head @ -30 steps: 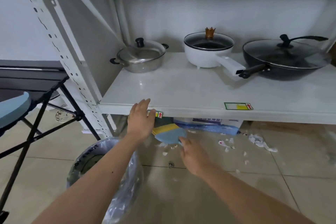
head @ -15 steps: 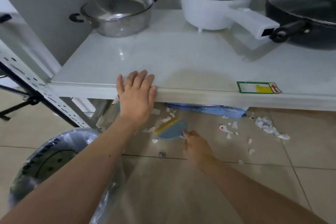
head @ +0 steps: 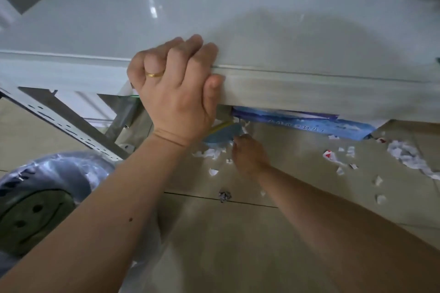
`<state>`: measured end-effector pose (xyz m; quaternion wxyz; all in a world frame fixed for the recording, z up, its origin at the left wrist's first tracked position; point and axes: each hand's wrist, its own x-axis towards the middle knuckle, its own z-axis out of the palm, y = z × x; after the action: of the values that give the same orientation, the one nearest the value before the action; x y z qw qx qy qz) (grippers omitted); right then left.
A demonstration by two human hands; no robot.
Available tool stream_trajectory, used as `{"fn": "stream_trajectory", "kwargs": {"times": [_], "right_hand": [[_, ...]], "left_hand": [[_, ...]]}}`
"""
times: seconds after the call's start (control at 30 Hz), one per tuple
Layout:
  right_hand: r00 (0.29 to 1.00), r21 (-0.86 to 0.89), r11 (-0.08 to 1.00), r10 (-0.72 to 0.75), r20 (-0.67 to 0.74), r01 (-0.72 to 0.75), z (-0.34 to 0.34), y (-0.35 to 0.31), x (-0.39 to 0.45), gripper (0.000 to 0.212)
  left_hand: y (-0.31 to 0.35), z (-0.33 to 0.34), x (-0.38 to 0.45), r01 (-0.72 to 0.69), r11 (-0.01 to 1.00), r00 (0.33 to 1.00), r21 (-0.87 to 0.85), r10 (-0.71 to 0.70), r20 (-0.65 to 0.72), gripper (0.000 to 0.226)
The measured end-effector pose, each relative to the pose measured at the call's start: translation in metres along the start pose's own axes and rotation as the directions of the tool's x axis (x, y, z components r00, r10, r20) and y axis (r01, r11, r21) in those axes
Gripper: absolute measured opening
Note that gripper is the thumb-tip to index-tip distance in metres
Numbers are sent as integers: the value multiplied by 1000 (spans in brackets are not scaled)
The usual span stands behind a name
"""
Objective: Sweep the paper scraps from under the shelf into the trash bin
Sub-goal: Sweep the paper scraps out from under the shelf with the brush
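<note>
Many torn white paper scraps point(head: 333, 158) litter the beige tiled floor point(head: 238, 245) beneath the white shelf point(head: 309, 93). Below its edge, the right hand point(head: 248, 153) closes on a blue dustpan point(head: 220, 133); the left hand point(head: 177, 88) grips the edge, fingers curled. A plastic-lined trash bin point(head: 35, 209) stands left.

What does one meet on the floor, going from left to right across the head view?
Trash bin → blue brush → right hand → blue package under the shelf → large crumpled paper scrap.
</note>
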<state>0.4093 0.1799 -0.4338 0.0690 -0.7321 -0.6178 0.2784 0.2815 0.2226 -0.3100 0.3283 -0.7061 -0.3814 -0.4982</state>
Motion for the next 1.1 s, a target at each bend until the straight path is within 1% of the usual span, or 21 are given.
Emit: {"fn": "stream_trajectory", "kwargs": {"times": [0.13,0.23,0.33,0.43,0.57,0.67,0.77,0.8,0.87,0.97,1.1], "right_hand": [[999,-41,999,-27,-45,26,20,-10,34,34],[998,-34,999,25,-59,-27,31,-20,53,35],[998,-32,998,52,-18,-53,43,-23,63,29],[994,-64,994,95,47,-92,48,-18,61,30],[991,-153,987,60,117,-41,38,-1,35,43],[987,-177,984,64,150,-37,21,23,-1,43],[985,-201,979,70,156,-38,9,52,-37,41],[982,-235,971,85,166,-45,5,59,-46,44],[984,-266,960,120,134,-81,-4,72,-60,52],[996,-275,961,63,67,-42,-12,76,-68,56],[997,-157,986,-58,42,64,-3,47,-51,55]], "left_hand": [[1,5,-4,-9,1000,998,27,10,-57,48],[0,8,-4,1,1000,994,20,1,-106,47],[1,11,-3,-1,999,990,32,6,-141,47],[3,12,-3,1,999,989,34,4,-149,48],[4,8,-1,3,999,992,38,2,-124,49],[6,3,1,6,999,996,52,-1,-91,52],[6,0,2,7,998,997,60,-3,-71,55],[6,0,2,6,998,998,61,-2,-68,53],[6,-1,2,1,998,998,62,3,-65,51],[6,-1,1,1,998,998,57,2,-58,50],[6,0,1,14,998,998,55,-10,-61,49]]}}
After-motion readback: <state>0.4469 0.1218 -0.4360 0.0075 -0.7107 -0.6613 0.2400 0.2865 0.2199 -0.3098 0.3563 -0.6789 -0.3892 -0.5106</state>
